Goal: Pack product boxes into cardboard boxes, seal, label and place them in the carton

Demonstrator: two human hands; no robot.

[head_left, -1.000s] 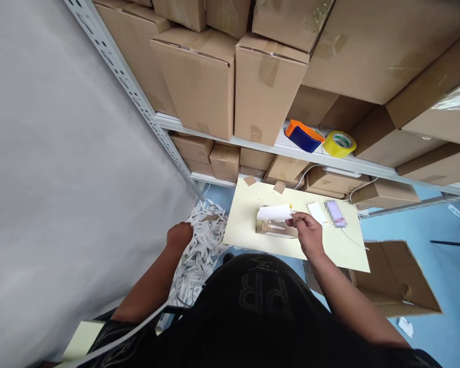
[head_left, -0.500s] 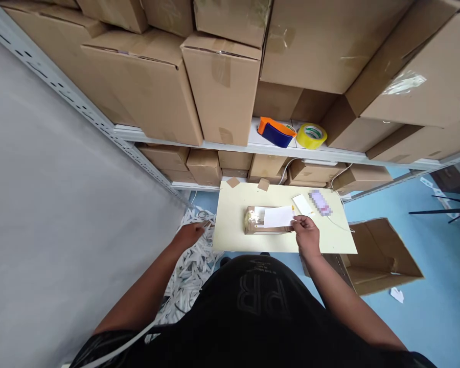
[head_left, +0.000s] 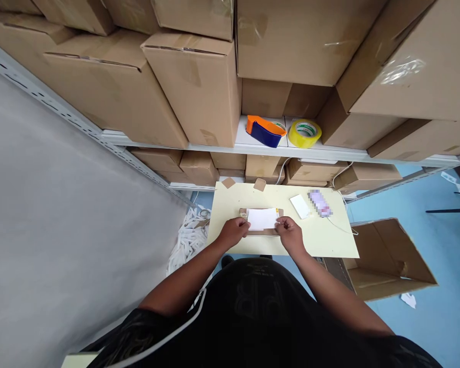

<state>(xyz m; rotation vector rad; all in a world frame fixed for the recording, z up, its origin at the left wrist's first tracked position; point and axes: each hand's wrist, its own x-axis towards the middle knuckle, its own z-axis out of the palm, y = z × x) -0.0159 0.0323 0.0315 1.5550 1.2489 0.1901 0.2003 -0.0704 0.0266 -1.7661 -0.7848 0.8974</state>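
A white paper label [head_left: 262,218] lies over the top of a small brown cardboard box [head_left: 262,232] on the pale table. My left hand [head_left: 233,233] has its fingers pinched at the label's left edge. At the opposite edge, by a small yellow mark, my right hand [head_left: 290,234] pinches the label too. Whether the label touches the box all along cannot be made out. To the right of the hands lie a white rectangular pad [head_left: 300,206] and a blurred purple phone-like object [head_left: 320,203] with a cable.
Cardboard boxes [head_left: 193,87] fill the shelves ahead. An orange-and-blue tape dispenser [head_left: 266,132] and a yellow tape roll [head_left: 304,134] sit on the shelf edge. White paper strips [head_left: 186,244] heap on the floor at left; an open carton [head_left: 387,255] stands at right.
My left hand has come from above the paper strips to the label's left edge. The label and my right hand have shifted slightly left, and the camera view has moved.
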